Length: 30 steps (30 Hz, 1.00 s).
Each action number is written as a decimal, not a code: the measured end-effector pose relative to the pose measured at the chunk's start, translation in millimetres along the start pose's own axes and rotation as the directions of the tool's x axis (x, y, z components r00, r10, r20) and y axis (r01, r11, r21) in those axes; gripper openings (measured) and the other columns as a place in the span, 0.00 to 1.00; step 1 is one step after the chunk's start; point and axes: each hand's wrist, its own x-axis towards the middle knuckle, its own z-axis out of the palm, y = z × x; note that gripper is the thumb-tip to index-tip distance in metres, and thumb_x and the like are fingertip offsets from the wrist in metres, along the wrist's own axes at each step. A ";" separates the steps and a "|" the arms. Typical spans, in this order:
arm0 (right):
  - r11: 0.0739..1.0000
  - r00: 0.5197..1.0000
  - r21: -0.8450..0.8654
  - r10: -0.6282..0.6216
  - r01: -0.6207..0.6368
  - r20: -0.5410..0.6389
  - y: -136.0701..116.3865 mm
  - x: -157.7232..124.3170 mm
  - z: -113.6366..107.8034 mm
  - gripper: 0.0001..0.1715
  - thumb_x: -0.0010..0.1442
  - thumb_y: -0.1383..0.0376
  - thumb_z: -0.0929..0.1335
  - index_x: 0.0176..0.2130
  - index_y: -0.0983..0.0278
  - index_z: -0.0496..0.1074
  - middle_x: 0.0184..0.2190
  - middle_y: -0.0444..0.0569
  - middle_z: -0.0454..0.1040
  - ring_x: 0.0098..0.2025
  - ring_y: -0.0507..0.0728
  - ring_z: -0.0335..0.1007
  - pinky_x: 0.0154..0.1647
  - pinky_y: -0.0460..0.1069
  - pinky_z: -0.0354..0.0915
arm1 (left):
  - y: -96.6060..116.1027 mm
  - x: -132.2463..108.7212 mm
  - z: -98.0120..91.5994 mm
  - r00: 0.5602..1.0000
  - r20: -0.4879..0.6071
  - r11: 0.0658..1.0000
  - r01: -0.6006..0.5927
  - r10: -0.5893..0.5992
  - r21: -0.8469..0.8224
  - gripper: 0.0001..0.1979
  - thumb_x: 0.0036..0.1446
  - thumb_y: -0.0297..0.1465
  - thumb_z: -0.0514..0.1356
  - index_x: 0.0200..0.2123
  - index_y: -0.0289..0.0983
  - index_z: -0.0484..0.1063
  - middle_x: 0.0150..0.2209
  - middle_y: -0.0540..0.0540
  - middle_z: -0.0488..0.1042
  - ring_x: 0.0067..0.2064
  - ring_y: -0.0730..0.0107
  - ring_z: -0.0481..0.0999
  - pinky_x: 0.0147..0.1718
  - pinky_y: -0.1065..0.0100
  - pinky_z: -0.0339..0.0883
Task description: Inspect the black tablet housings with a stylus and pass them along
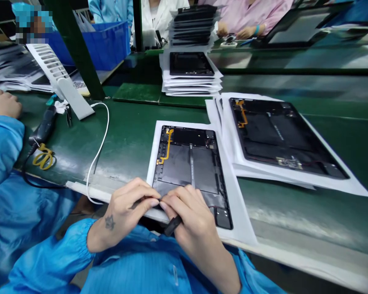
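My left hand (122, 210) and my right hand (191, 222) meet at the near edge of a dark tablet back housing (184, 163), which has an orange flex cable (167, 145) and lies on a white sheet (233, 204). My right hand grips a black-handled tool (173, 226) whose tip is hidden under my fingers. My left fingertips press near that edge, and I cannot tell if they hold anything. A second tablet housing (282, 136) lies on white sheets to the right.
A co-worker's hand (3, 104) in a blue sleeve rests at far left, near yellow-handled scissors (43, 158), a black corded tool (44, 124) and a white cable (99, 151). A stack of tablets (190, 65) stands ahead on the green bench (79, 159), with a blue bin (92, 45) behind.
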 end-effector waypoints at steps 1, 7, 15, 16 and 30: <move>1.000 1.000 -0.002 -0.005 0.005 -0.001 -0.2 0.4 0.0 0.12 0.68 0.76 0.63 0.33 0.65 0.69 0.30 0.46 0.69 0.34 0.55 0.58 0.36 0.51 0.52 | 0.2 0.6 -0.1 1.000 -0.001 1.000 -0.011 0.011 0.007 0.05 0.67 0.23 0.60 0.42 0.37 0.74 0.37 0.49 0.75 0.38 0.76 0.76 0.40 0.76 0.70; 0.989 0.995 -0.118 -0.095 0.090 -0.029 1.4 -3.6 -4.3 0.08 0.71 0.71 0.64 0.45 0.67 0.73 0.36 0.50 0.76 0.36 0.56 0.63 0.36 0.52 0.54 | -5.6 0.5 -6.4 0.995 0.065 0.986 -0.081 0.072 0.148 0.05 0.69 0.22 0.57 0.42 0.36 0.72 0.37 0.48 0.74 0.38 0.75 0.75 0.40 0.74 0.70; 0.946 0.966 -0.211 -0.219 0.244 0.137 8.7 -10.3 -11.1 0.20 0.68 0.78 0.58 0.51 0.70 0.74 0.42 0.55 0.78 0.37 0.58 0.65 0.35 0.53 0.57 | -15.3 -5.9 -16.3 0.952 0.238 0.868 -0.277 0.191 0.412 0.06 0.70 0.23 0.54 0.43 0.34 0.70 0.37 0.44 0.73 0.39 0.67 0.73 0.39 0.67 0.71; 0.944 0.965 -0.218 -0.218 0.246 0.147 8.4 -9.5 -11.2 0.20 0.68 0.77 0.58 0.51 0.70 0.74 0.41 0.55 0.78 0.37 0.58 0.65 0.35 0.53 0.57 | -14.8 -5.4 -16.7 0.944 0.260 0.848 -0.304 0.205 0.434 0.06 0.70 0.23 0.53 0.44 0.34 0.70 0.37 0.44 0.73 0.39 0.67 0.73 0.39 0.67 0.71; 0.915 0.947 -0.269 -0.252 0.300 0.199 7.0 -3.5 -7.5 0.20 0.71 0.74 0.56 0.51 0.71 0.73 0.42 0.56 0.78 0.35 0.59 0.61 0.34 0.54 0.57 | -21.3 -25.8 -22.1 0.950 0.201 0.830 -0.308 0.240 0.465 0.16 0.69 0.21 0.53 0.57 0.32 0.69 0.44 0.39 0.77 0.46 0.62 0.76 0.45 0.62 0.74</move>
